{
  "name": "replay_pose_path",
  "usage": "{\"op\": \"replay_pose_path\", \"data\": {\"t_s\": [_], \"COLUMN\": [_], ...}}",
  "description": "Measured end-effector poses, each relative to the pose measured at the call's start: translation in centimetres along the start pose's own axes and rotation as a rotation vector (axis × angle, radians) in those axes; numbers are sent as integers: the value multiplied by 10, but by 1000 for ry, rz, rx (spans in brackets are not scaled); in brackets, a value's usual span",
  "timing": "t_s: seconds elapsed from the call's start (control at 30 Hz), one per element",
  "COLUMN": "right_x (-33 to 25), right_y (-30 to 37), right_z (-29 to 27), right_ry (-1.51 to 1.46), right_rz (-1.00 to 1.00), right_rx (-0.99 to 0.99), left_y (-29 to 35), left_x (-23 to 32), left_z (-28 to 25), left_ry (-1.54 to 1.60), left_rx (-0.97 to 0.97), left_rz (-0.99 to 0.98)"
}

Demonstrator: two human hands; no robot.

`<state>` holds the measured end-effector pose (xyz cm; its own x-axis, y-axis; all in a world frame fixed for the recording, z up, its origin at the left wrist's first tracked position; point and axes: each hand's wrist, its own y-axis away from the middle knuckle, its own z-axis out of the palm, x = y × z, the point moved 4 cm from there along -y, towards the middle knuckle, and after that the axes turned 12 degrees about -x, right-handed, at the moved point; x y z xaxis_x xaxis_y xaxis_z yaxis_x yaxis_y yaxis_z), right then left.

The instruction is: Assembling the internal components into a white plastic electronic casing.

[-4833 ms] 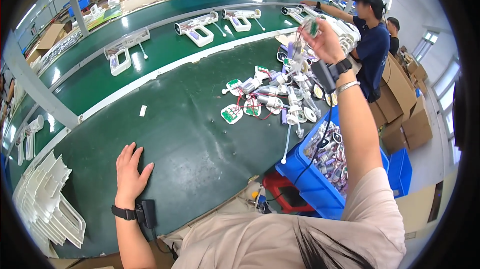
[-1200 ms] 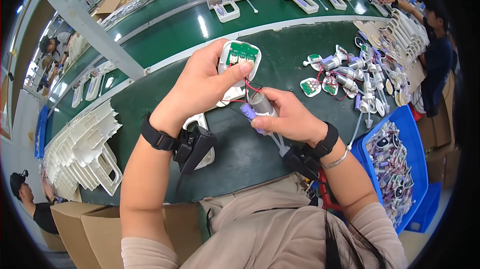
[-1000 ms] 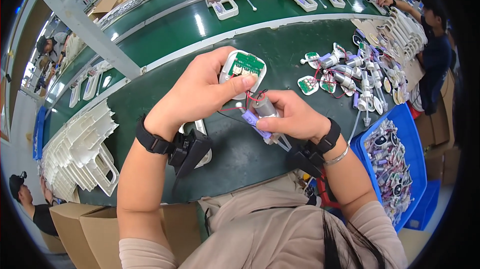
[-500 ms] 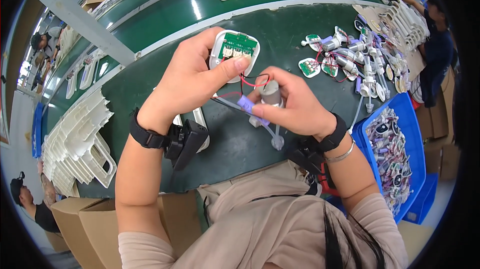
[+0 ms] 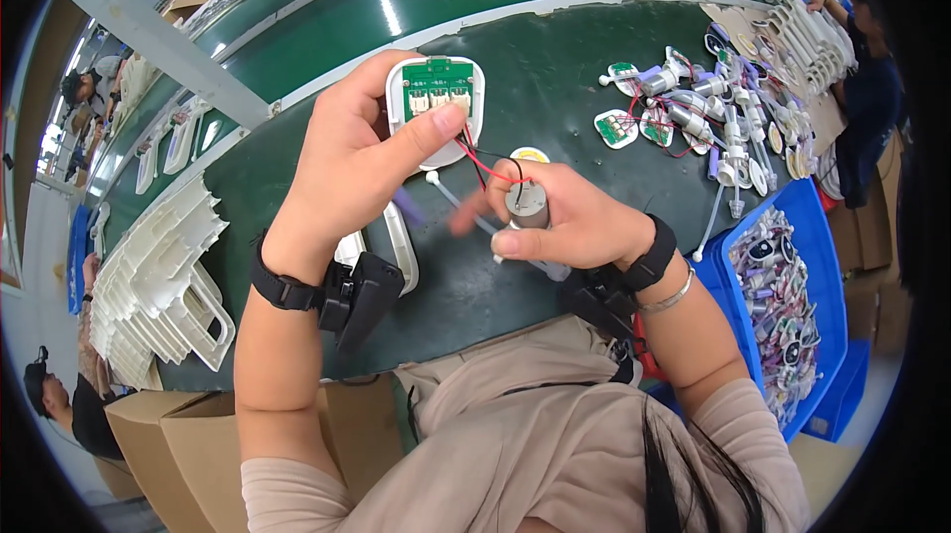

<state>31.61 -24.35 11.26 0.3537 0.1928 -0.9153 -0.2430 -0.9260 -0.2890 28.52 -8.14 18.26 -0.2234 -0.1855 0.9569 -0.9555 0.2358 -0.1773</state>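
Observation:
Slightly left of centre, my left hand (image 5: 362,152) is closed on a white plastic cover (image 5: 477,97), its thumb resting on the lower edge of a green circuit board (image 5: 436,72) set inside. Red and black wires (image 5: 485,161) run from the board toward my right hand (image 5: 584,216). That hand grips a grey cylindrical motor (image 5: 527,204) between thumb and fingers, with one finger smeared by motion. A purple cylinder (image 5: 408,206), blurred, hangs below my left hand. Beside it slants a thin pale tube (image 5: 456,196). Under my left forearm lies a white handle-shaped housing (image 5: 398,241).
On the right of the green table (image 5: 475,325) lies a pile of wired motor assemblies (image 5: 708,122). A blue bin (image 5: 832,295) full of similar parts stands beside it. Stacked white housings (image 5: 158,275) lie at left. Beyond runs a green conveyor (image 5: 347,28). Other people work nearby.
The cover and my left hand have shifted a little left. The purple cylinder has left my right hand's fingers and moved left, below my left hand. My right hand still holds the motor.

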Motion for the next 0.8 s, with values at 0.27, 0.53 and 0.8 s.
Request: {"op": "replay_pose_path", "data": {"t_s": [0.27,0.53,0.8], "right_x": [14,5,-49], "right_y": [7,-34,-39], "right_z": [24,46,6], "right_ry": [-931,-779,1130], "right_rz": [136,151,173], "right_rx": [38,96,238], "left_y": [-5,1,105], "left_x": [-12,31,-25], "left_z": [-9,18,-41], "left_ry": [42,-119,-338], "left_rx": [-30,156,457], "left_rz": [-114,196,228]}}
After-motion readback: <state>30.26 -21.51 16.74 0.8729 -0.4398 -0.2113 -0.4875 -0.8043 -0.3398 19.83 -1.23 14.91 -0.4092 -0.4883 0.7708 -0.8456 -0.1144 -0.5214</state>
